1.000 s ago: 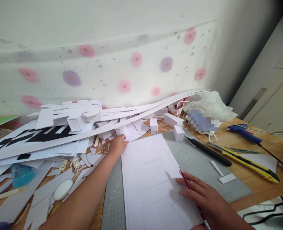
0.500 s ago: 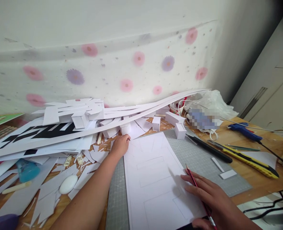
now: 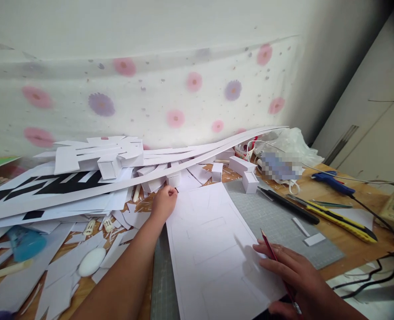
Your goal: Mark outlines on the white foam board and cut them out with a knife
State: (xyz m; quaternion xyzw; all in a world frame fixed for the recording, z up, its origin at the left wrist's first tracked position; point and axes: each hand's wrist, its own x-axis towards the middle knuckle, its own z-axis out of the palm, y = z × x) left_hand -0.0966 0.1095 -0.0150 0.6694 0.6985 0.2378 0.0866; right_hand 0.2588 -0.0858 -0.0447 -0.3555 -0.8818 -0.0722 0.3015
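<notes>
A white sheet (image 3: 213, 235) with faint pencil outlines of rectangles lies on the grey cutting mat (image 3: 260, 206). At its upper left corner is my left hand (image 3: 165, 201), fingers curled together; a small dark thing shows at the fingertips, too little to make out. Over the sheet's lower right side my right hand (image 3: 295, 271) holds a red pencil (image 3: 272, 251), its point facing up and away from me. Small white paper boxes (image 3: 250, 182) stand beyond the sheet.
Paper scraps, a white oval object (image 3: 92, 262) and a blue translucent object (image 3: 26, 243) lie left. On the right are a black cutter (image 3: 290, 205), a yellow cutter (image 3: 343, 221), a blue glue gun (image 3: 333, 182) and cables. Long paper strips (image 3: 183, 166) cross the back.
The sheet has turned slightly, its left edge shifting left along with my left hand. My right hand keeps the pencil in nearly the same place. The camera view has shifted a little.
</notes>
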